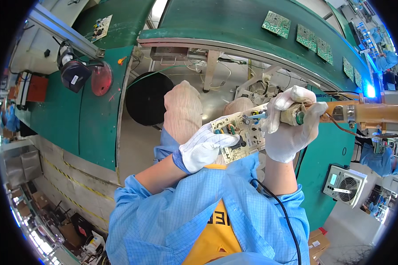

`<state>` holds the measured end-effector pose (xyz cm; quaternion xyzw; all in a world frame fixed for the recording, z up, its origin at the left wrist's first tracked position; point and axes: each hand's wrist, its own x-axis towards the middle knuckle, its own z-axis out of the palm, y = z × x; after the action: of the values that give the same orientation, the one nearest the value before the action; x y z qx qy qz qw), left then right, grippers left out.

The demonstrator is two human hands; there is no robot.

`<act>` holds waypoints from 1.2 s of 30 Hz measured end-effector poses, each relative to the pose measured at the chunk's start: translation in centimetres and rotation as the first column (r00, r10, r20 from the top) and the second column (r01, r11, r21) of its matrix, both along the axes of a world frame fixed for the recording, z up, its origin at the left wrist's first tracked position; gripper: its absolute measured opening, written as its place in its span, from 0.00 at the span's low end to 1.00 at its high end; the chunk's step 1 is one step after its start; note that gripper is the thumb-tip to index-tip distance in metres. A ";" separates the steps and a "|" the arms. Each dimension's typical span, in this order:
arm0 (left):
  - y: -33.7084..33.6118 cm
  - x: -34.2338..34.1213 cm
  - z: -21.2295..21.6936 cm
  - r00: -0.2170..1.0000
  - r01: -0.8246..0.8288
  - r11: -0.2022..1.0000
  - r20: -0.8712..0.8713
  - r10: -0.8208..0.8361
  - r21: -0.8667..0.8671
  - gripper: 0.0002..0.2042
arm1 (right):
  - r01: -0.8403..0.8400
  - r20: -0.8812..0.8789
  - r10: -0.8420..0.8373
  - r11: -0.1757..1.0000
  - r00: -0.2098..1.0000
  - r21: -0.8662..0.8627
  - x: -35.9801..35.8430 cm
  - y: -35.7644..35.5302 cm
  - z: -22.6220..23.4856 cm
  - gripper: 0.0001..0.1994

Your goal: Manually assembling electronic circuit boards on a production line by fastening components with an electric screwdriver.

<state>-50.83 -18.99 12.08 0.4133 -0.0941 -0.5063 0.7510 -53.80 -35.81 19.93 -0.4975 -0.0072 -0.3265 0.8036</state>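
My left hand point(203, 148), in a white glove, is closed on the left end of a cream circuit board point(254, 136) and holds it tilted above my lap. Several small parts stand up from the board's face. My right hand point(285, 142), gloved too, wraps round a thick, greyish tool point(292, 115) with a green round piece on its side. A pale blue tip point(257, 116) points left from this hand and reaches the board's upper edge; whether it touches is unclear. Behind the hand runs an amber hose point(371, 112) with a metal clamp; the fingers hide how it meets the tool.
Several green circuit boards point(276, 24) lie on the green conveyor point(216, 20) ahead. A black device point(75, 73) and a red disc point(101, 80) are on the left bench. A white fan unit point(345, 185) sits at right. A black cable point(284, 212) hangs by my right arm.
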 end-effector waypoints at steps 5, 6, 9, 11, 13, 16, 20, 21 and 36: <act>0.2 0.0 -0.7 0.987 -0.047 0.997 0.157 0.038 0.057 0.14 | -0.061 0.068 0.061 0.998 0.996 -0.008 0.1 -0.5 0.1 0.26; 0.3 0.0 -0.7 0.987 -0.045 0.997 0.154 0.035 0.057 0.14 | -0.026 0.063 0.027 1.000 0.998 -0.012 0.1 -0.8 -0.1 0.26; 0.7 0.3 0.5 0.987 -0.082 0.996 -0.141 0.077 -0.032 0.15 | 0.093 0.018 -0.093 0.995 0.996 -0.041 -0.1 -1.2 -0.7 0.24; 1.0 0.2 0.6 0.972 -0.085 0.995 -0.222 0.072 -0.048 0.15 | 0.180 -0.019 -0.182 0.981 0.983 -0.070 -0.1 -1.5 -1.0 0.23; 1.2 0.1 0.7 0.964 -0.085 0.996 -0.257 0.074 -0.031 0.16 | 0.232 -0.019 -0.236 0.965 0.972 -0.124 0.1 -1.6 -1.1 0.21; 1.3 0.0 1.4 0.929 -0.069 0.996 -0.367 0.046 -0.048 0.16 | 0.212 -0.045 -0.218 0.970 0.975 -0.116 0.1 -1.5 -0.8 0.20; 1.2 -0.3 1.5 0.910 -0.080 0.993 -0.413 0.039 -0.084 0.16 | 0.418 -0.015 -0.567 0.625 0.824 -0.659 0.0 -1.7 -1.4 0.19; 1.4 -0.2 1.4 0.915 -0.060 0.995 -0.402 0.022 -0.081 0.20 | 0.349 -0.054 -0.429 0.796 0.902 -0.494 -0.1 -1.4 -1.0 0.19; 1.2 -0.2 2.6 0.924 -0.086 0.995 -0.377 0.058 -0.058 0.18 | 0.338 -0.082 -0.359 0.920 0.930 -0.197 -0.7 -1.6 -1.0 0.27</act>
<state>-51.04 -17.77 14.67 0.2843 0.0479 -0.5442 0.7878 -54.46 -37.42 18.96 -0.5794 0.0992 -0.4327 0.6835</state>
